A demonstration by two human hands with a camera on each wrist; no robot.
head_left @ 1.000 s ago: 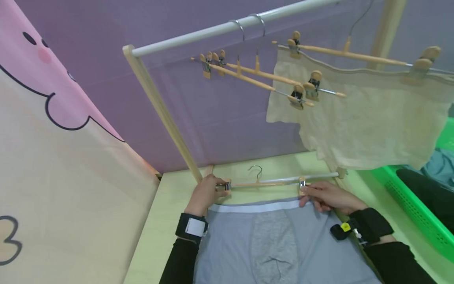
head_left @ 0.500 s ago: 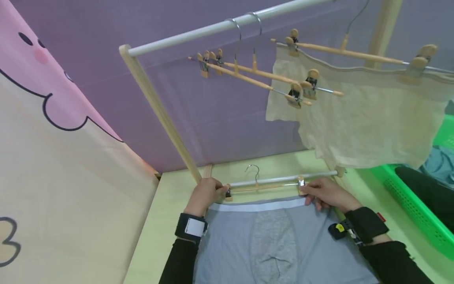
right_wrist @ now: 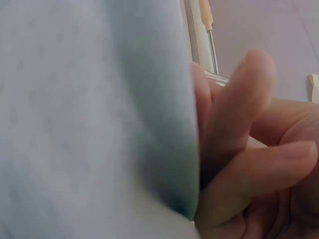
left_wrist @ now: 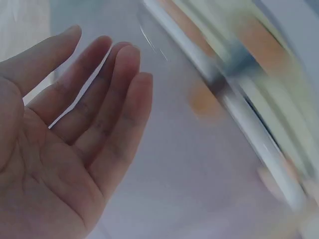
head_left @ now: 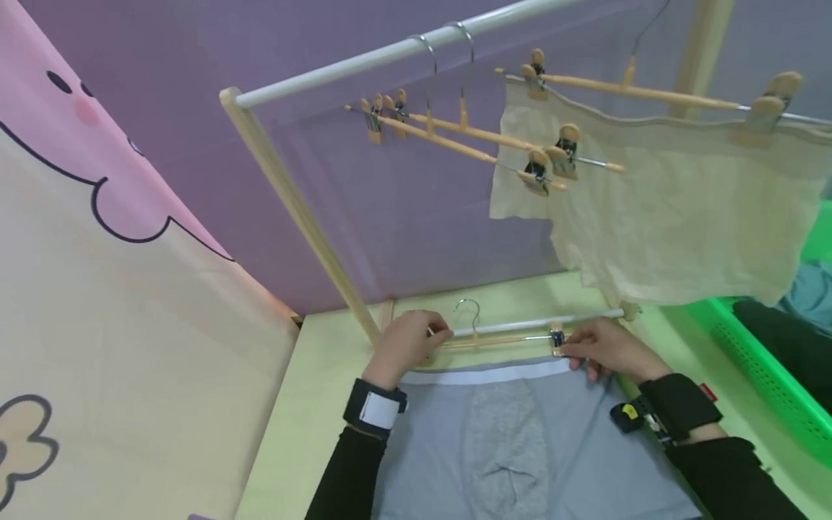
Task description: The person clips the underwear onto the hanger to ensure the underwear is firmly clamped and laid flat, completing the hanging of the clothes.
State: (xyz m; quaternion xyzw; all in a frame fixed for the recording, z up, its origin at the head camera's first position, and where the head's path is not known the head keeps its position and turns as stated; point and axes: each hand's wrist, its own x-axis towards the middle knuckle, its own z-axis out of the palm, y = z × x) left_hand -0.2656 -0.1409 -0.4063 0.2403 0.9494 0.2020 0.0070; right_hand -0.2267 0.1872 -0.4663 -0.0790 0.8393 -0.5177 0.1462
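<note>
Grey boxer briefs [head_left: 507, 440] with a white waistband lie spread on the pale green table. Along their top edge is a wooden clip hanger [head_left: 487, 341], its hook pointing away. My right hand [head_left: 611, 348] pinches the metal-and-wood clip [head_left: 557, 339] at the hanger's right end, beside the waistband. In the right wrist view, grey cloth [right_wrist: 89, 119] covers the left side, next to bent fingers [right_wrist: 244, 94]. My left hand [head_left: 408, 345] is over the hanger's left end and hides that clip. Its fingers [left_wrist: 104, 109] are relaxed and hold nothing in the left wrist view.
A rack with a white rail [head_left: 390, 54] stands over the table. Two bare clip hangers [head_left: 455, 137] and one bearing beige cloth [head_left: 650, 195] hang there. A green basket [head_left: 767, 383] with dark and blue clothes is at the right.
My left hand has let go of the left clip and shifted slightly right and up. My right hand stays at the right clip, which has turned a little. The briefs stay spread out.
</note>
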